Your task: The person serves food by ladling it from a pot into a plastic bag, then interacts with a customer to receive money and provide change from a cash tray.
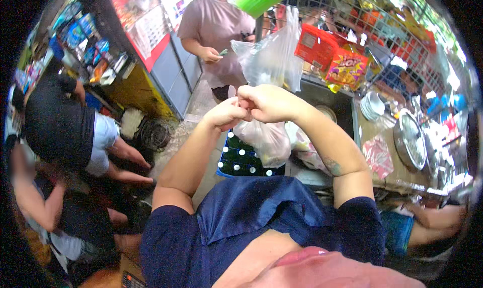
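Both my hands meet in front of my chest at the neck of a small translucent plastic bag [269,144]. My left hand [226,113] and my right hand [264,103] are closed on its top, knuckles touching. Its bulging lower part hangs below them; what it contains cannot be made out. Under the bag stands a blue crate [222,173] of dark bottles with white caps. Beyond my hands a larger translucent plastic bag [269,57] hangs from a wire grille.
Ahead, a person [222,35] holds what looks like a banknote. Two people are at the left, another at the lower right. Red snack packs [346,67] hang on the wire grille [407,23]. A counter [368,127] at the right bears a round metal tray [409,139] and plastic bags.
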A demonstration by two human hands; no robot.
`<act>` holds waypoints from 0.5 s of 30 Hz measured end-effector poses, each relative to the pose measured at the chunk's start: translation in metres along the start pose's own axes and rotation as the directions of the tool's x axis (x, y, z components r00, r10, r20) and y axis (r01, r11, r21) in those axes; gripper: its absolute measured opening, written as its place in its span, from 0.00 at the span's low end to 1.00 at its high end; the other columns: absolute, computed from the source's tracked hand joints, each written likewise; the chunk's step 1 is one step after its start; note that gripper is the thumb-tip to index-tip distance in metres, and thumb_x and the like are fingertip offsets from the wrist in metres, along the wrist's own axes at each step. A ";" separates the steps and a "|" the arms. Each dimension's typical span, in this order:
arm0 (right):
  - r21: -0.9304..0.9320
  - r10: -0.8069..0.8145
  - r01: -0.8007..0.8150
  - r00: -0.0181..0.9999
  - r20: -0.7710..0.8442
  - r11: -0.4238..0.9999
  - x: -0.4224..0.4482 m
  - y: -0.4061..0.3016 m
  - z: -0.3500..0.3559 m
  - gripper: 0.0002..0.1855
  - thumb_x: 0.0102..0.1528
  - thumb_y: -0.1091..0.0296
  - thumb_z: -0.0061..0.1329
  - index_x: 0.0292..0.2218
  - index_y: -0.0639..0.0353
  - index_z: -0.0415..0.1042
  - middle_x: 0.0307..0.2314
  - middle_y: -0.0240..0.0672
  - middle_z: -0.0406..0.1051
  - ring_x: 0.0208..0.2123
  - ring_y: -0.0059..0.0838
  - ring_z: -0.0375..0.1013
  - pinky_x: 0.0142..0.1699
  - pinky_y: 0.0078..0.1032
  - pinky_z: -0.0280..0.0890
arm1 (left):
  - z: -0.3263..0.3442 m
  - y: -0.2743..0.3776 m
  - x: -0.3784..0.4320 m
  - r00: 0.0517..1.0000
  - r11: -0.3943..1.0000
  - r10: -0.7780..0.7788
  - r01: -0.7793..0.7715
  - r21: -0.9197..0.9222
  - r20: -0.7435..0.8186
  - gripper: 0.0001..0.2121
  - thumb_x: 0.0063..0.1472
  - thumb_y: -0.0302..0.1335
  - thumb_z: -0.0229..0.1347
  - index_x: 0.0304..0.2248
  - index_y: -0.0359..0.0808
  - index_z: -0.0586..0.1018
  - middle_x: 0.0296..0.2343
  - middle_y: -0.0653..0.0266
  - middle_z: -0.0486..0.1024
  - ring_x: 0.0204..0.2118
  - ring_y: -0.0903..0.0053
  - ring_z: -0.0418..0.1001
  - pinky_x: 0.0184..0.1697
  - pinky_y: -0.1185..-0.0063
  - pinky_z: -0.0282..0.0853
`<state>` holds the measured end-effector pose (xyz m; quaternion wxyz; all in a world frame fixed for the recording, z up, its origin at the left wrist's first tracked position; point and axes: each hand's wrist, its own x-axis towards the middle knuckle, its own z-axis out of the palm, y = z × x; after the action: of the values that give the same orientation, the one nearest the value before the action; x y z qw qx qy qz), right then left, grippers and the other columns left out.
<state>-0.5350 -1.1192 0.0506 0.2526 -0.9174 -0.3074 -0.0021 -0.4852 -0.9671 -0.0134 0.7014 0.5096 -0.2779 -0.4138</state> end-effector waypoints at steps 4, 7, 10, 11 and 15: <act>0.088 0.057 -0.049 0.994 -0.089 0.995 -0.001 0.010 0.001 0.10 0.38 0.74 0.47 0.24 0.60 0.59 0.18 0.36 0.66 0.20 0.23 0.67 0.26 0.20 0.61 | -0.009 -0.008 0.006 0.996 0.999 0.047 -0.047 0.002 0.074 0.08 0.42 0.20 0.51 0.26 0.29 0.72 0.22 0.61 0.71 0.25 0.76 0.69 0.33 0.81 0.63; 0.518 0.244 -0.230 0.969 0.043 0.824 0.002 0.029 0.008 0.11 0.41 0.75 0.48 0.27 0.59 0.59 0.19 0.27 0.63 0.23 0.15 0.63 0.26 0.15 0.59 | -0.015 -0.001 0.004 0.998 0.996 0.039 -0.043 0.076 0.052 0.06 0.44 0.22 0.51 0.25 0.32 0.72 0.22 0.65 0.71 0.26 0.80 0.68 0.33 0.84 0.62; 0.738 0.209 -0.007 0.961 -0.183 0.675 0.013 0.034 0.029 0.17 0.39 0.76 0.51 0.31 0.59 0.58 0.23 0.27 0.61 0.23 0.14 0.62 0.27 0.13 0.58 | -0.028 0.013 -0.001 0.998 0.983 0.055 -0.049 0.178 -0.027 0.04 0.44 0.22 0.52 0.23 0.33 0.72 0.21 0.69 0.70 0.25 0.84 0.67 0.32 0.86 0.61; 0.794 0.256 -0.008 0.948 -0.187 0.608 0.019 0.025 0.033 0.22 0.37 0.77 0.53 0.35 0.57 0.58 0.28 0.28 0.59 0.23 0.13 0.61 0.27 0.10 0.58 | -0.039 0.018 -0.005 0.997 0.978 0.049 -0.037 0.204 -0.055 0.03 0.45 0.23 0.52 0.23 0.34 0.72 0.20 0.70 0.70 0.25 0.86 0.66 0.31 0.87 0.60; 0.756 0.314 -0.022 0.917 -0.245 0.654 0.055 0.021 0.063 0.36 0.35 0.79 0.53 0.46 0.59 0.51 0.33 0.35 0.59 0.21 0.14 0.62 0.26 0.12 0.60 | -0.086 0.029 -0.013 0.995 0.849 0.087 -0.046 0.526 -0.052 0.01 0.46 0.21 0.51 0.22 0.34 0.72 0.20 0.73 0.69 0.24 0.89 0.65 0.29 0.87 0.61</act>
<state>-0.4876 -1.0735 -0.0052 0.6524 -0.7440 -0.1429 -0.0191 -0.4139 -0.9100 -0.0136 0.5598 0.6862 -0.3714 -0.2789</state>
